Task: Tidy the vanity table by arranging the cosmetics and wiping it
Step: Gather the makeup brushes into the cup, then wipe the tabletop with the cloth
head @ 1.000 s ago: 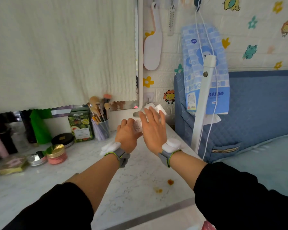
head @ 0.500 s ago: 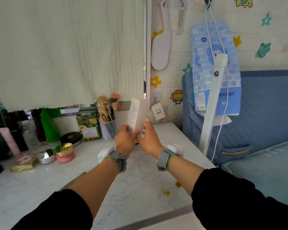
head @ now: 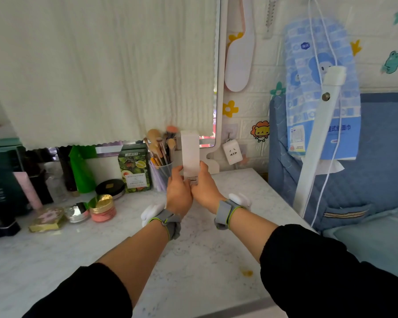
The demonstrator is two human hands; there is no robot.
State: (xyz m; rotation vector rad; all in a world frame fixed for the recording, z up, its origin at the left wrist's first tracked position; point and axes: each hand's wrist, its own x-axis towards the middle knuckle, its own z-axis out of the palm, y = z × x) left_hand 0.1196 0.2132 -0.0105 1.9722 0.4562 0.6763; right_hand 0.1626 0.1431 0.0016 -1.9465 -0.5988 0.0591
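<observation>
White carton (head: 190, 152), tall and upright, is at the back of the table (head: 193, 253) just beside the brush cup (head: 161, 174). The left hand (head: 178, 192) and right hand (head: 205, 191) each have their grip clenched on its lower end, and I cannot tell whether its base touches down. Held so low, I reckon it could topple on release and knock the brush cup over.
</observation>
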